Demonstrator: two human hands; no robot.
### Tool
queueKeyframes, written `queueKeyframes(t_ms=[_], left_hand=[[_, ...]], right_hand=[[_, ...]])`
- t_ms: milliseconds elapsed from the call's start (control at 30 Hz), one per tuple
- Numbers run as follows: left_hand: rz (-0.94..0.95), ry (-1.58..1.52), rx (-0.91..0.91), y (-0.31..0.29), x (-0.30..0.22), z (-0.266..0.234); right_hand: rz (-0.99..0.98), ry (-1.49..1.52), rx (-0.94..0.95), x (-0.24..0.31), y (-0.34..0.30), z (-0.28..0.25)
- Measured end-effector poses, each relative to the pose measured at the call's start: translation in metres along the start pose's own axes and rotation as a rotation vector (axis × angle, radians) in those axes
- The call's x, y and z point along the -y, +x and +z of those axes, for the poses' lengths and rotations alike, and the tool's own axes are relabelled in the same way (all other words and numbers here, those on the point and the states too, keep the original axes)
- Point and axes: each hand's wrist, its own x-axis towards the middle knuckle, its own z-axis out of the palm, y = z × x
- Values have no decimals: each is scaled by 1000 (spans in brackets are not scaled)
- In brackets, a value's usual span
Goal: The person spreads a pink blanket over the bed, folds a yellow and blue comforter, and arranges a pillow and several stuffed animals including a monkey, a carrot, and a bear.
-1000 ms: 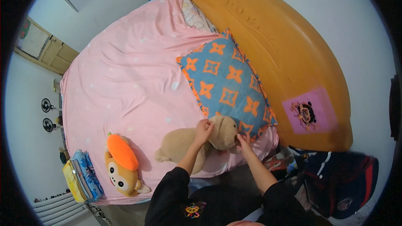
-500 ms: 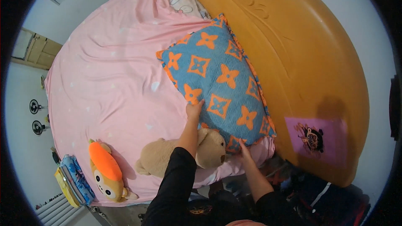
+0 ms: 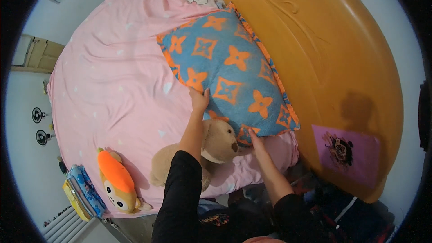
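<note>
A blue pillow (image 3: 217, 69) with orange flower shapes and an orange-trimmed edge lies on the bed along the headboard. My left hand (image 3: 199, 100) grips its left side, thumb on top and the other fingers out of sight beneath. At the pillow's near end, my right hand (image 3: 256, 139) holds the edge with the thumb on the fabric; its other fingers are mostly hidden. A beige plush dog (image 3: 219, 141) lies just below the pillow, partly covered by my left forearm. Its head is close to the pillow's near edge.
The pink sheet (image 3: 121, 63) covers the bed in loose folds. A plush toy with big eyes and an orange carrot shape (image 3: 116, 171) rests at the near left. The tan headboard (image 3: 306, 63) rises on the right, bearing a purple sheet with a drawing (image 3: 346, 155).
Both hands have moved away from me and slightly left, shifting the pillow the same way along the headboard. The plush dog's head has also shifted a little farther away.
</note>
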Motion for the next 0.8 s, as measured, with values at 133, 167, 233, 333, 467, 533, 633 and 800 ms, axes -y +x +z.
queueKeyframes(t_ms=[133, 167, 233, 333, 467, 533, 633, 800], left_hand=[[222, 105, -125, -26, 58, -43], [97, 41, 94, -30, 52, -51], [-14, -47, 358, -52, 15, -45], [-300, -196, 534, -112, -28, -117], [109, 233, 592, -188, -28, -163], [204, 559, 493, -216, -39, -160], [103, 593, 342, -233, -38, -162], [118, 483, 352, -234, -45, -193]], right_hand=[[364, 45, 50, 22, -35, 28], [357, 52, 40, 18, -32, 16], [411, 81, 19, 3, -14, -35], [316, 122, 207, 10, -52, -19], [304, 38, 151, 17, -114, 26], [319, 101, 202, 5, -130, 33], [184, -81, 332, -3, -156, 60], [-229, -52, 341, -6, -194, 68]])
